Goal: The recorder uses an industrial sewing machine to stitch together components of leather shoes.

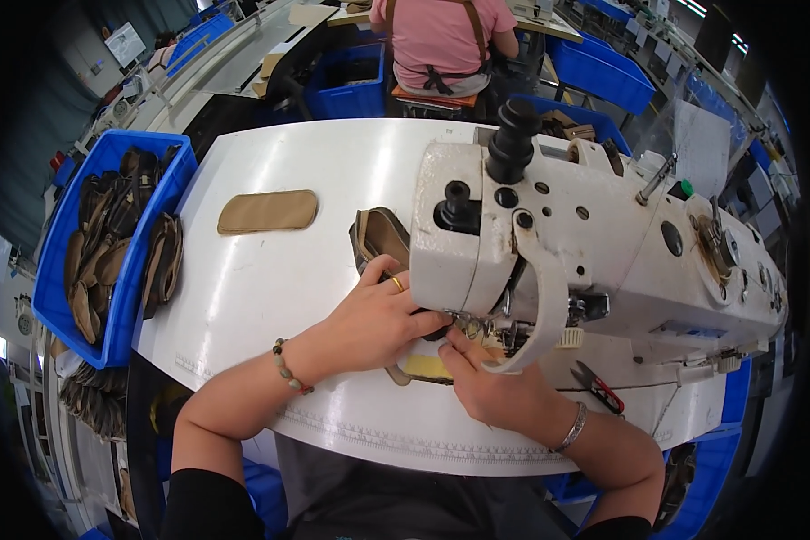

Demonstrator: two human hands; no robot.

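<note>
Sewing machine overhangs a shoe upper; left fingers spread on it, right fingers pinching it.

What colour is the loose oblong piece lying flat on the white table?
The oblong piece is tan-brown; the head view shows it best.

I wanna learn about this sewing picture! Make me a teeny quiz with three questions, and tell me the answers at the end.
1. True or false: the flat tan piece lies on the white table, touched by neither hand.

2. Who wears the gold ring?
A) the right hand
B) the left hand
C) both hands

3. Fill in the colour: the bin of shoe pieces at the table's left is ____.

Key: 1. True. 2. B. 3. Blue.
</note>
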